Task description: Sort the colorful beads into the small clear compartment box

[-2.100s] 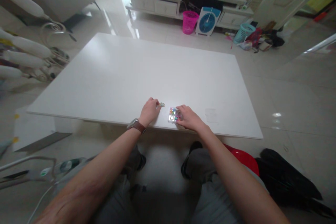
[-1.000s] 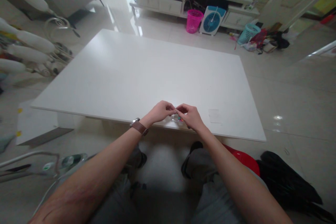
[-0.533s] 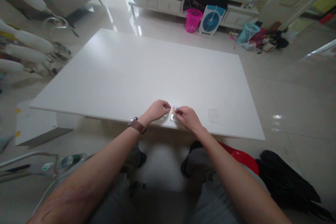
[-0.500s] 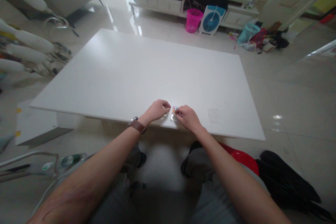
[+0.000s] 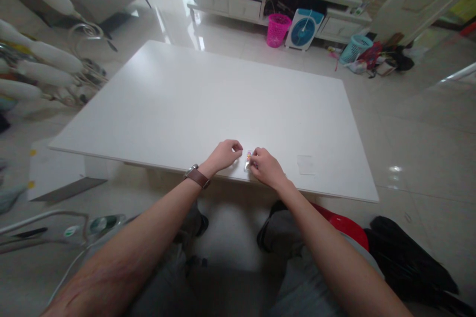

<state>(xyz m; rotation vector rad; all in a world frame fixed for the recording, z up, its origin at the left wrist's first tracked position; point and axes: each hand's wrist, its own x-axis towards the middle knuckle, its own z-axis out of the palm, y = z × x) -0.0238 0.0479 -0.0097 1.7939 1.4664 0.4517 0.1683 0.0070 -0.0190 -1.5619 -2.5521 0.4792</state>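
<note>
A small clear box [image 5: 248,157] with colourful little pieces in it lies near the front edge of the white table [image 5: 223,94]. My right hand [image 5: 265,167] rests curled over the box's right side, fingertips pinched at it. My left hand [image 5: 224,153], with a brown-strapped watch on its wrist, sits just left of the box, fingers curled into a pinch on something too small to make out. A flat clear lid [image 5: 305,164] lies on the table to the right of my hands.
A red stool [image 5: 345,230] and a black bag [image 5: 405,262] are on the floor at the right. A pink basket [image 5: 278,29], a blue fan [image 5: 307,29] and a teal basket [image 5: 355,47] stand by the far cabinet. White curved chairs [image 5: 44,69] crowd the left.
Two seconds ago my hands were apart, the left one holding a small piece left of the box. They met above the box, then lowered; both now rest beside it.
</note>
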